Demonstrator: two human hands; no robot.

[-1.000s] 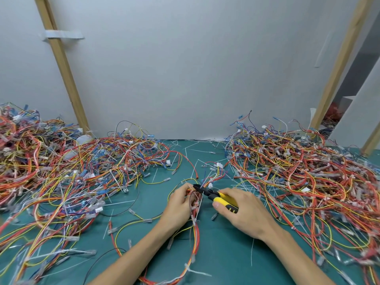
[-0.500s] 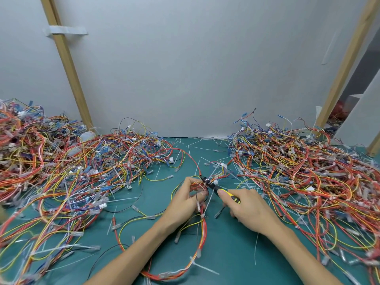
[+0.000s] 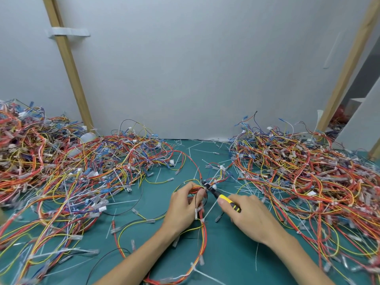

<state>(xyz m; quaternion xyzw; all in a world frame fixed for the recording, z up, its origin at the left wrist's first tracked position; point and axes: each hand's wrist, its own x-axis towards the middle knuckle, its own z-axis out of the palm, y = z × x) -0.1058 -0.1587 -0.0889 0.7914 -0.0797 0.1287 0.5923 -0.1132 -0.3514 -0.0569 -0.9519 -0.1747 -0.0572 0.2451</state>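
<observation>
A thin harness [image 3: 202, 239] of glossy red, orange and yellow wires, cinched with white plastic ties [image 3: 203, 272], loops across the lower centre. A left heap [image 3: 61, 171] and a right heap [image 3: 298, 171] of similar tangled wires lie on a matte teal mat [image 3: 226, 254] before a plain grey wall [image 3: 185, 79] braced by wooden battens [image 3: 67, 64]. The left hand [image 3: 185, 204] pinches the harness. The right hand [image 3: 250, 217] grips yellow-and-black-handled cutters [image 3: 221, 197], their dark tip at the pinched wires.

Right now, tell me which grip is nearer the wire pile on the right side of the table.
Right. The right grip, holding the yellow-handled cutters, lies beside that pile at its inner edge; the left grip holds the wire bundle farther left, beyond the cutters.
</observation>
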